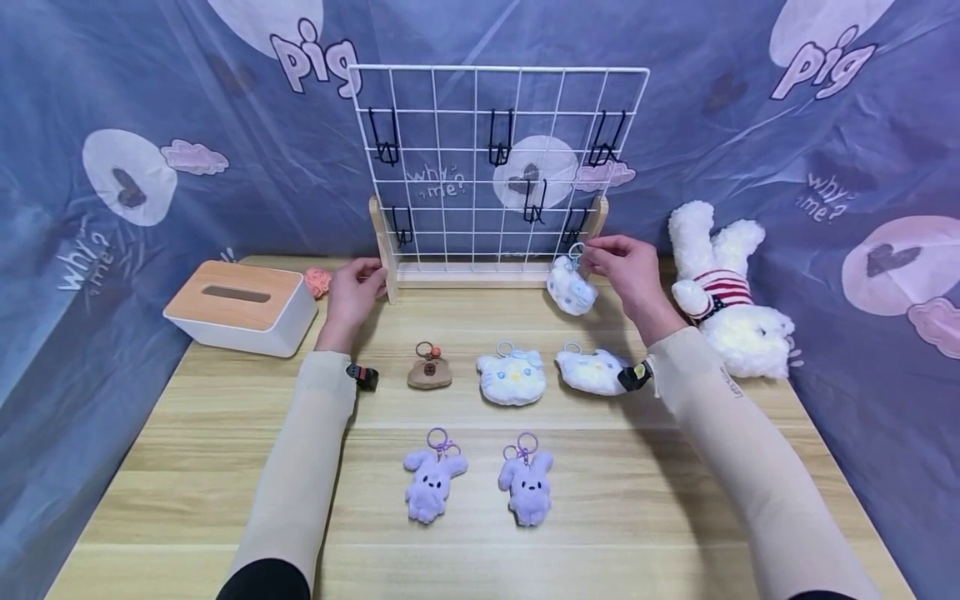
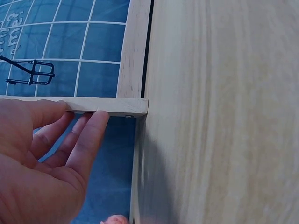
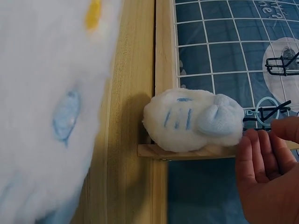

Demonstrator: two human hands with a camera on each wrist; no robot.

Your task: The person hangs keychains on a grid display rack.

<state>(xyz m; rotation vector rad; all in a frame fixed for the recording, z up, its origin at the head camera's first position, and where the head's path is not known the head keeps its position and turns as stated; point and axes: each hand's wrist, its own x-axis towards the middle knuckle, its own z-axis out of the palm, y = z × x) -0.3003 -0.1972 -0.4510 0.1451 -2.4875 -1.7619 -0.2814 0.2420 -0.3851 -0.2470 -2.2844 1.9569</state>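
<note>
In the head view, my left hand (image 1: pixel 354 296) grips the wooden side support (image 2: pixel 105 105) of a white wire grid rack (image 1: pixel 476 162), its thumb and fingertips on the wood's edge. At the rack's lower right, my right hand (image 1: pixel 626 271) pinches the light-blue ring (image 3: pixel 267 111) of a white plush keychain (image 3: pixel 187 119) with a pale blue bow. That ring lies against a black hook (image 3: pixel 283 108), and whether it is fully looped over cannot be made out. The plush hangs in front of the wooden base.
A brown plush keychain (image 1: pixel 430 372), a white cat-face one (image 1: pixel 513 377), another white one (image 1: pixel 590 372) and two purple ones, left (image 1: pixel 430 483) and right (image 1: pixel 528 490), lie on the table (image 1: pixel 420 558). A tissue box (image 1: pixel 292 325) stands left, a white plush toy (image 1: pixel 738 325) right.
</note>
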